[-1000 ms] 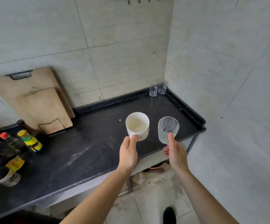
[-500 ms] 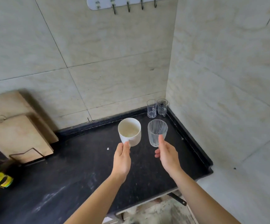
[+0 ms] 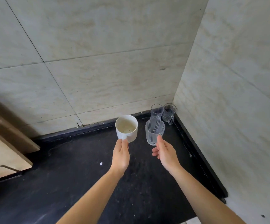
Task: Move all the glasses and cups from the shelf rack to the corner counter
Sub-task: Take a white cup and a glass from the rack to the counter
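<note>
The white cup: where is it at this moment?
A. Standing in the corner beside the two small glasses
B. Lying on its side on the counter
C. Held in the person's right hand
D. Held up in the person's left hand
D: the left hand grips the white cup above the black counter, while the right hand holds the ribbed glass.

Cup (image 3: pixel 126 128) left of glass (image 3: pixel 154 133)
</note>
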### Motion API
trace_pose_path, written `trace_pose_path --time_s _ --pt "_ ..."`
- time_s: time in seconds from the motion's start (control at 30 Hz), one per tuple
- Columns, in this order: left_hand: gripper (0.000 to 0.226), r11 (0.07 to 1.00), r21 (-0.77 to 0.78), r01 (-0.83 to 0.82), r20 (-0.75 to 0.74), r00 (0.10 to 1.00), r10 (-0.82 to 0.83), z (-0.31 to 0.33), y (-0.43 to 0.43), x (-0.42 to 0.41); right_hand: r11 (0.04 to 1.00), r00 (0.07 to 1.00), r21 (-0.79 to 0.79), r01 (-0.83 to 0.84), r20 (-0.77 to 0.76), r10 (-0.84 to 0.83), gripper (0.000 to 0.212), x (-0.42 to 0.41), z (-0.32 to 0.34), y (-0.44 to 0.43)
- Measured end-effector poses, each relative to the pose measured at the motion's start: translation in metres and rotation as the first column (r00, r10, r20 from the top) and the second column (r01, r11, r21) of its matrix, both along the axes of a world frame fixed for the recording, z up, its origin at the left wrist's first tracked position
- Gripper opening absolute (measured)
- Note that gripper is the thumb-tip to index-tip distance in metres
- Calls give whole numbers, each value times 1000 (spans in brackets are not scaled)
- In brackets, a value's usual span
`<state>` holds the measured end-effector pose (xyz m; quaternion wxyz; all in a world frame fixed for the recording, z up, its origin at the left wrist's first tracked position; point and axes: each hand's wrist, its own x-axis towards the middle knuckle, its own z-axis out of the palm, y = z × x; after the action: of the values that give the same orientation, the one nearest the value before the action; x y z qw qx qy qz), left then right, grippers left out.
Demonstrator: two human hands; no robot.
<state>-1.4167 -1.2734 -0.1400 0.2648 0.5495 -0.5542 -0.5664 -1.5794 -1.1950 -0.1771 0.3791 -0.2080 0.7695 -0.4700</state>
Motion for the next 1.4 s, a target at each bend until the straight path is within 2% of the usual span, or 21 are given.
trace_pose_path --time_s 0.3,0.43,0.7,0.87,1.27,1.33,1.4 --pt "28 991 73 -112 75 991 106 -70 -43 -53 992 987 39 -116 120 111 51 -56 -78 -74" --pt "29 983 91 -157 95 984 149 -101 -60 -77 990 984 41 -132 124 126 45 -73 -111 -105" --pt "29 980 98 -174 93 982 165 -139 -90 -104 981 980 43 -189 77 185 51 -93 -147 -141" --pt "29 979 104 -173 84 983 165 -154 -102 -115 977 978 51 -208 47 205 58 -98 -151 -151" --pt "30 965 226 -135 95 989 116 -162 -108 -114 959 966 118 -257 1 259 51 -104 -128 -154" --pt "31 975 214 -64 132 991 36 -147 -108 -108 946 956 151 -285 -28 293 53 -101 -116 -148" --pt "33 988 154 8 252 967 -47 -133 -111 -102 932 944 190 -308 -63 324 57 -98 -105 -141"
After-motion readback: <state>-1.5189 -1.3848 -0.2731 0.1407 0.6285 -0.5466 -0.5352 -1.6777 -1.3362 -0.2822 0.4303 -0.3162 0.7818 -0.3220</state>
